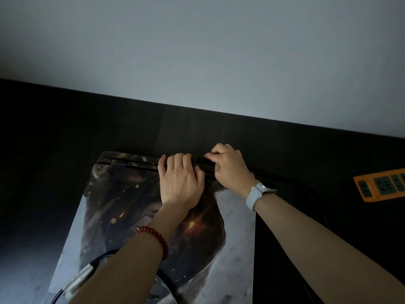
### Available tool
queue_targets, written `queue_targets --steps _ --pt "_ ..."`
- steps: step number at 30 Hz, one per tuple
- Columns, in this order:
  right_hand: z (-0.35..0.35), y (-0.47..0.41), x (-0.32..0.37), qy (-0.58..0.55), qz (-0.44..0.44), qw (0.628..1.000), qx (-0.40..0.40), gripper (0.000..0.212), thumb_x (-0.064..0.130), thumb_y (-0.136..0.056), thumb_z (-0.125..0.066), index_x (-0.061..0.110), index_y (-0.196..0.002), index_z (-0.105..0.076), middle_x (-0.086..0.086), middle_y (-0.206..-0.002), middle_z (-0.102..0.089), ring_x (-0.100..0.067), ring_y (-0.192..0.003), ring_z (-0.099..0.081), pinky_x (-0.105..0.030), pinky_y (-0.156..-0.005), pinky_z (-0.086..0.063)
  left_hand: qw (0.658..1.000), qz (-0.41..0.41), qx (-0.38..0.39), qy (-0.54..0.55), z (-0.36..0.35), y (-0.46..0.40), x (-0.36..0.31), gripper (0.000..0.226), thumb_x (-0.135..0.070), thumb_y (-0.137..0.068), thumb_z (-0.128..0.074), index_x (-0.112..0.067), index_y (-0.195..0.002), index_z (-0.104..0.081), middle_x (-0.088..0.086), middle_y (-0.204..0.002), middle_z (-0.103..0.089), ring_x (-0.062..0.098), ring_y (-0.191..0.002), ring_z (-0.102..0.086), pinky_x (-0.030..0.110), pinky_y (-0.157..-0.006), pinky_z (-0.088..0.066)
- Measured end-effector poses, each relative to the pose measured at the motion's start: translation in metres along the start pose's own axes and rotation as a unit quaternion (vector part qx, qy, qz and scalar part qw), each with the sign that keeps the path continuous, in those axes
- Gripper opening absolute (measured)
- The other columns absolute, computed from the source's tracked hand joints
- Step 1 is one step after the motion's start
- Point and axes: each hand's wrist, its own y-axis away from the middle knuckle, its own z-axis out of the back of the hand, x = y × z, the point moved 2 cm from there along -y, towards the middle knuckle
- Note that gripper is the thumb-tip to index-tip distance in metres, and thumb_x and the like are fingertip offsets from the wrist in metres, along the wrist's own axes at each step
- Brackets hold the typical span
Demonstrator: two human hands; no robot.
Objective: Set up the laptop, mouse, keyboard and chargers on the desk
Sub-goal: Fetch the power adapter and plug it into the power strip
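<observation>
A closed laptop [122,200] with a dark printed picture on its lid lies on the black desk [54,139], hinge edge toward the wall. My left hand [178,178] rests on the lid at the hinge, fingers curled over the back edge. My right hand [228,165] pinches a black plug [202,160] against the laptop's back edge, just right of the left hand. A black cable [285,178] runs from the plug off to the right. The port itself is hidden by my fingers.
An orange power strip [381,185] lies on the desk at the right edge. A black cable loop with a grey connector [81,279] lies on the lid near the bottom left. A pale wall [197,51] stands right behind the desk.
</observation>
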Motion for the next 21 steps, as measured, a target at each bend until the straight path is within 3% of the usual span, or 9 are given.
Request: queue_targets --steps 4,9,12,15,18,21 --pt "-0.002 -0.001 0.001 0.002 -0.001 1.000 0.015 0.038 0.002 -0.088 -0.042 0.011 -0.121 -0.059 -0.009 -0.109 -0.053 -0.024 -0.100 -0.050 -0.033 -0.081 -0.034 1.000 -0.004 -0.009 -0.005 -0.002 -0.001 0.002 0.042 -0.034 -0.085 -0.030 -0.007 -0.101 -0.058 0.010 -0.098 -0.062 0.028 -0.096 -0.055 0.049 -0.105 -0.030" --pt "0.003 0.014 0.003 0.033 -0.024 0.997 0.072 0.049 0.008 -0.091 -0.042 0.017 -0.139 -0.039 -0.004 -0.132 -0.044 -0.021 -0.120 -0.041 -0.039 -0.098 -0.031 1.000 -0.008 0.000 0.004 -0.004 -0.003 0.002 0.040 -0.033 -0.087 -0.031 -0.008 -0.103 -0.059 0.009 -0.101 -0.062 0.027 -0.100 -0.055 0.048 -0.106 -0.028" --pt "0.012 0.048 0.015 -0.001 -0.063 0.998 -0.002 0.053 0.009 -0.092 -0.043 0.017 -0.142 -0.031 -0.004 -0.140 -0.042 -0.019 -0.130 -0.037 -0.041 -0.107 -0.032 0.999 -0.012 0.010 0.040 0.000 -0.002 0.002 0.032 -0.026 -0.090 -0.043 -0.007 -0.112 -0.057 0.012 -0.115 -0.059 0.028 -0.113 -0.050 0.046 -0.110 -0.023" --pt "0.017 0.096 0.032 -0.042 -0.109 0.988 -0.103 0.049 0.007 -0.089 -0.048 0.014 -0.137 -0.040 -0.005 -0.135 -0.048 -0.018 -0.127 -0.043 -0.040 -0.106 -0.039 0.994 0.001 0.006 0.113 0.017 0.016 0.007 0.034 -0.017 -0.088 -0.050 -0.007 -0.120 -0.053 0.014 -0.128 -0.050 0.029 -0.125 -0.039 0.045 -0.113 -0.020" --pt "0.009 0.149 0.051 -0.071 -0.118 0.986 -0.093 0.046 0.008 -0.090 -0.049 0.015 -0.135 -0.042 -0.003 -0.132 -0.049 -0.015 -0.123 -0.045 -0.032 -0.103 -0.041 0.986 0.049 -0.023 0.160 0.044 0.062 0.027 0.036 -0.014 -0.084 -0.055 -0.008 -0.120 -0.053 0.015 -0.131 -0.047 0.032 -0.126 -0.038 0.052 -0.109 -0.024" --pt "-0.009 0.203 0.066 -0.072 -0.164 0.982 -0.065 0.047 0.007 -0.089 -0.051 0.014 -0.135 -0.043 -0.006 -0.133 -0.048 -0.020 -0.125 -0.043 -0.035 -0.102 -0.042 0.984 0.104 -0.004 0.142 0.063 0.122 0.064 0.043 -0.022 -0.084 -0.057 -0.014 -0.125 -0.047 0.013 -0.136 -0.041 0.032 -0.130 -0.031 0.057 -0.111 -0.016"
